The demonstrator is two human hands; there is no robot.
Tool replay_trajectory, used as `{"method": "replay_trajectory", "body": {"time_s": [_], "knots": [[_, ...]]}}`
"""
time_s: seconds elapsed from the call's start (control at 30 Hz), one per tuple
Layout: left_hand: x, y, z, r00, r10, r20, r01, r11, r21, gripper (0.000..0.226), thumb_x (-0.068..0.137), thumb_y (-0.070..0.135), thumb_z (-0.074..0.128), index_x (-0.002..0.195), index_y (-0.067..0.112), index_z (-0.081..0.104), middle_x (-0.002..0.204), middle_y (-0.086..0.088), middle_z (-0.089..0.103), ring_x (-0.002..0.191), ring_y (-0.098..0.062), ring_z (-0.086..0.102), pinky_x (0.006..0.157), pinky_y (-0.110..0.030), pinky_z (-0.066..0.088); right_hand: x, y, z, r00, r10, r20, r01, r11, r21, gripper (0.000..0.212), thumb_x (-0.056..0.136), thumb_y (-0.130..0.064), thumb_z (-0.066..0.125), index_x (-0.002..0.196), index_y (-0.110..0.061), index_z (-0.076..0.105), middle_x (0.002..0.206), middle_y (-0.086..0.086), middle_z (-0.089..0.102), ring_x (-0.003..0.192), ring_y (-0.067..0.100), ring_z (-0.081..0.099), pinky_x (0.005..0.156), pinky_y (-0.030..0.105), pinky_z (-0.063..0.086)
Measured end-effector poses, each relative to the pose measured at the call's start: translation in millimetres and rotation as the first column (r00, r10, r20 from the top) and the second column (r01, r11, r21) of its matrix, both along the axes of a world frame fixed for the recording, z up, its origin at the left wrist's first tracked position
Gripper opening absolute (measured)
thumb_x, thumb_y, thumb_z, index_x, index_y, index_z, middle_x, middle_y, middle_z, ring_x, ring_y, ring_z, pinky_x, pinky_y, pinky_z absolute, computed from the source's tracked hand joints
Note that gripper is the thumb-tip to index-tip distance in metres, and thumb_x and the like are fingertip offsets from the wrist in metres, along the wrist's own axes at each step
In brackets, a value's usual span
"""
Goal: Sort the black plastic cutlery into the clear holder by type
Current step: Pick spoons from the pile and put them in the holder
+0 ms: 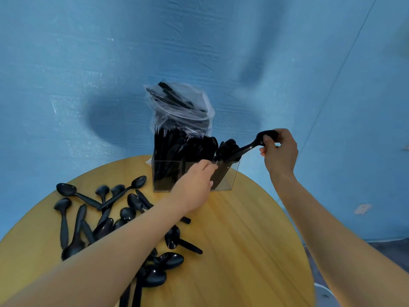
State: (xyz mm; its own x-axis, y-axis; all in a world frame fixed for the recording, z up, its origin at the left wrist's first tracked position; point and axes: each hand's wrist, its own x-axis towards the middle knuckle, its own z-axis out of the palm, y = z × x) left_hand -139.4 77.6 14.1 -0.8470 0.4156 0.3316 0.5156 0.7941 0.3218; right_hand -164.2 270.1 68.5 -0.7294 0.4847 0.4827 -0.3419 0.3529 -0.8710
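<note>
A clear holder point(232, 173) stands at the far side of the round wooden table point(243, 251), packed with upright black cutlery in its compartments. My right hand point(280, 151) pinches the bowl of a black spoon point(250, 147) whose handle slants down into the holder's right compartment. My left hand point(197, 185) reaches to the holder's front wall, its fingertips at the rim; what they hold is hidden. Several loose black spoons point(99, 209) lie scattered on the table's left and under my left forearm.
A clear plastic bag point(181, 107) with more black cutlery leans behind the holder against the blue wall. The table's far edge runs just behind the holder. A white object point(325, 295) shows at the lower right, beyond the table.
</note>
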Motion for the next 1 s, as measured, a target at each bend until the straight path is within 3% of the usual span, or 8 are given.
{"method": "replay_trajectory", "body": {"time_s": [0.2,0.37,0.5,0.57,0.63,0.73,0.87,1.0], "knots": [[-17.1,15.0,-7.1,0.984,-0.004,-0.179,-0.015,0.994,-0.106,0.059,0.096,0.008,0.045,0.149,0.014,0.021,0.153,-0.001,0.023,0.139,-0.015,0.024,0.11,-0.024,0.027,-16.3,-5.6,-0.1,0.994,-0.012,-0.105,0.024,0.994,0.106,0.01,0.093,-0.006,0.052,0.092,-0.016,0.053,0.08,-0.009,0.058,0.061,0.014,0.059,0.058,0.013,0.046],[-18.3,17.6,-12.4,0.974,-0.002,-0.227,-0.038,0.984,-0.172,0.058,0.096,0.01,0.043,0.149,0.012,0.019,0.152,-0.002,0.023,0.139,-0.015,0.024,0.111,-0.022,0.023,-27.0,-17.6,-21.9,0.997,0.007,-0.072,0.018,0.942,0.336,0.022,0.094,-0.007,0.049,0.113,-0.013,0.06,0.102,0.005,0.064,0.083,0.024,0.062,0.077,0.035,0.05],[-16.8,17.8,-12.0,0.974,0.003,-0.228,-0.042,0.985,-0.169,0.059,0.096,0.011,0.043,0.149,0.012,0.019,0.152,-0.002,0.023,0.139,-0.015,0.024,0.111,-0.023,0.022,-29.0,-25.6,-40.4,0.998,-0.054,0.032,0.021,0.76,0.649,0.033,0.1,-0.015,0.041,0.13,-0.016,0.054,0.112,0.007,0.061,0.103,0.027,0.048,0.077,0.03,0.037],[-14.9,16.5,-10.4,0.977,0.002,-0.214,-0.04,0.985,-0.171,0.06,0.096,0.012,0.043,0.15,0.013,0.017,0.154,-0.001,0.021,0.141,-0.015,0.021,0.112,-0.023,0.019,-27.2,-26.2,-47.5,0.989,-0.112,0.096,-0.005,0.624,0.781,0.034,0.102,-0.018,0.037,0.132,-0.018,0.052,0.127,0.006,0.054,0.108,0.03,0.042,0.081,0.033,0.035],[-12.5,13.7,-8.3,0.98,-0.001,-0.201,-0.035,0.984,-0.175,0.06,0.096,0.013,0.045,0.15,0.014,0.018,0.155,-0.001,0.019,0.141,-0.014,0.02,0.114,-0.024,0.017,-22.2,-25.8,-49.2,0.972,-0.176,0.156,-0.03,0.567,0.823,0.037,0.102,-0.02,0.033,0.137,-0.021,0.044,0.143,0.001,0.039,0.117,0.03,0.036,0.087,0.034,0.032],[-3.1,5.7,-4.2,0.987,0.009,-0.163,-0.033,0.989,-0.145,0.058,0.094,0.016,0.049,0.147,0.016,0.025,0.153,0.0,0.025,0.139,-0.015,0.027,0.113,-0.027,0.023,-5.8,-30.2,-49.4,0.969,-0.17,0.177,-0.03,0.634,0.773,0.041,0.101,-0.015,0.035,0.142,-0.023,0.037,0.149,-0.003,0.029,0.122,0.027,0.031,0.09,0.035,0.027],[25.5,-17.9,-3.4,0.99,0.062,-0.128,-0.072,0.995,-0.072,0.047,0.095,0.022,0.048,0.141,0.019,0.037,0.142,0.004,0.038,0.127,-0.013,0.039,0.104,-0.028,0.036,32.0,-50.7,-61.3,0.984,-0.044,0.171,-0.077,0.763,0.642,0.038,0.098,-0.015,0.043,0.136,-0.017,0.046,0.136,0.005,0.044,0.115,0.027,0.04,0.087,0.032,0.03],[65.0,-54.2,-7.4,0.983,0.164,-0.087,-0.163,0.986,0.019,0.036,0.095,0.022,0.048,0.131,0.022,0.049,0.131,0.007,0.045,0.117,-0.011,0.046,0.09,-0.027,0.046,78.8,-85.0,-81.9,0.962,0.124,0.245,-0.246,0.788,0.565,0.028,0.097,-0.019,0.048,0.123,-0.014,0.055,0.119,0.002,0.055,0.111,0.018,0.046,0.092,0.028,0.034]]}}
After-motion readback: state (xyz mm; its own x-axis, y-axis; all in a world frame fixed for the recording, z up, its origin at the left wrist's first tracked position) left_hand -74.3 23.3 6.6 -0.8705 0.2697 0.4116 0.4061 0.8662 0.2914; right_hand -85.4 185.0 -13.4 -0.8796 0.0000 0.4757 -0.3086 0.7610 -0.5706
